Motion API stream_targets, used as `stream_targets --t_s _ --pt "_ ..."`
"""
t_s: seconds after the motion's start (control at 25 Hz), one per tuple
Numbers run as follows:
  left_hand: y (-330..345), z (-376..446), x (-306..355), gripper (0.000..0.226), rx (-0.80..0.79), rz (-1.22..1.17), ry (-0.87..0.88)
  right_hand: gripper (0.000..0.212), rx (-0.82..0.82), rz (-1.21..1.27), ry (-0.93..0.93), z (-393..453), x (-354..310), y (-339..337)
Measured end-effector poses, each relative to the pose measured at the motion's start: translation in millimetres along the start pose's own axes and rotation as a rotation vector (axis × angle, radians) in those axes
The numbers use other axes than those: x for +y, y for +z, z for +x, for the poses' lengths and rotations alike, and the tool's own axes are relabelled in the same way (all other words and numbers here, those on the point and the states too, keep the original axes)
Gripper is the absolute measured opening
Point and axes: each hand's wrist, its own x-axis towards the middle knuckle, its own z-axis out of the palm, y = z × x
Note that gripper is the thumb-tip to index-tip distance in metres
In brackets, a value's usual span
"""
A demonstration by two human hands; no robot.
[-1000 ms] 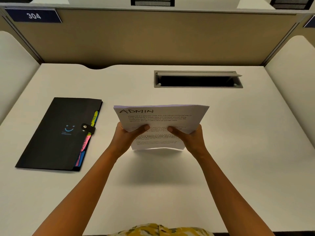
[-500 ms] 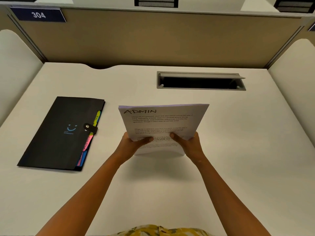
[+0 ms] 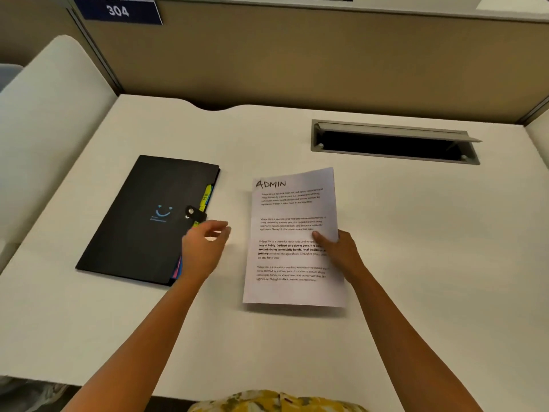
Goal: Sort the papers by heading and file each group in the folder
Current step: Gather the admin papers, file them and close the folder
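Note:
A stack of white papers [image 3: 292, 233] with the handwritten heading ADMIN on top is in the middle of the desk. My right hand [image 3: 341, 252] grips its right edge, thumb on top of the page. A closed black expanding folder [image 3: 142, 221] with a snap strap and coloured tabs along its right side lies to the left. My left hand [image 3: 203, 248] is off the papers, with loosely curled fingers, holding nothing, over the folder's right edge just below the strap.
An open grey cable slot [image 3: 395, 142] is set into the white desk [image 3: 430, 263] at the back right. Beige partition walls [image 3: 297, 60] close the desk at the back and sides; a blue sign reads 304 [image 3: 117, 10].
My left hand let go of the papers and moved left to the folder's edge. The papers, held up in both hands before, now sit lower and flatter in my right hand alone.

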Motion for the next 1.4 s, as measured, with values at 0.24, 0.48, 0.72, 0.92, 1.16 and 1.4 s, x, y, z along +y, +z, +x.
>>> stream_targets --t_s 0.24,0.48,0.72,0.92,1.16,1.4 --pt "-62 43 -65 0.056 0.135 0.524 -0.003 0.043 0.168 -0.135 0.004 13 -1 15" --pt "-72 52 -81 0.092 -0.104 0.882 -0.038 0.046 0.334 -0.213 -0.030 14 3 25" --pt "-74 49 -58 0.048 -0.218 1.047 0.038 0.067 0.684 -0.352 -0.181 3 -18 68" --pt "-95 44 -43 0.025 -0.243 0.947 0.038 0.053 0.306 -0.258 -0.458 0 -51 138" --pt "-128 43 -42 0.056 -0.188 0.628 0.146 0.080 -0.269 -0.416 -0.466 6 -96 222" --pt "-132 39 -44 0.036 -0.129 0.539 0.150 0.064 -0.205 -0.562 -0.558 14 -94 250"
